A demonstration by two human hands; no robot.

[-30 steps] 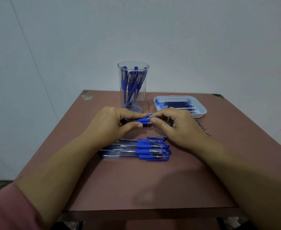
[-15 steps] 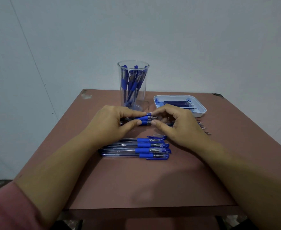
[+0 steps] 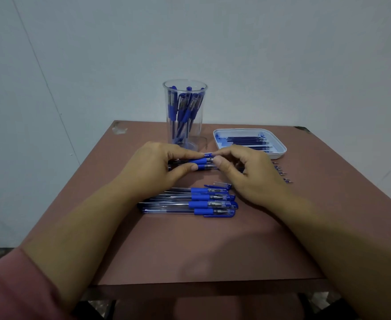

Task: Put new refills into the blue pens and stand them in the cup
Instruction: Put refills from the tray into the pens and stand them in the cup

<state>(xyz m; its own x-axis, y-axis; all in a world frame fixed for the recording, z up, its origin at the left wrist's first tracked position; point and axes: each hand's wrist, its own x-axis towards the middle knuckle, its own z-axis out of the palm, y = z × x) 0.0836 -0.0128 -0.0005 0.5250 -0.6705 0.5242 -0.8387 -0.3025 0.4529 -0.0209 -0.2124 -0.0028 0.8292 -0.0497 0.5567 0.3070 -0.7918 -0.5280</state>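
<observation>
- Head view: a reddish-brown square worktop (image 3: 189, 250) stands against a pale grey wall (image 3: 282, 54). A pink sleeve (image 3: 9, 285) shows at lower left.
- The left hand (image 3: 153, 167) is curled round a clear-barrelled pen with a blue grip (image 3: 200, 160). The pen is held level over mid-worktop, just in front of the cup.
- The right hand (image 3: 247, 174) pinches the pen's tip end between thumb and forefinger, and those fingers hide the tip.
- A second blue grip (image 3: 204, 167) shows just beneath, by the left thumb. Cannot tell whether it is held or lying.
- One tall clear plastic cup (image 3: 195, 135) stands upright behind the hands. Several blue pens (image 3: 180, 112) stand in it, overlapping, so no count is possible.
- One shallow white tray (image 3: 278, 151) sits right of the cup. Dark blue refills (image 3: 247, 140) lie side by side in it, and the right hand blocks its near-left corner.
- Four blue-gripped pens in a row (image 3: 189, 202) lie nearer the person, touching, with their caps to the right.
- One clear cap with a blue clip (image 3: 219, 185) sits at the row's far edge. Cannot tell whether it is loose or fitted.
- Thin loose refills (image 3: 282, 173) lie right of the right hand. Only their tips show.
</observation>
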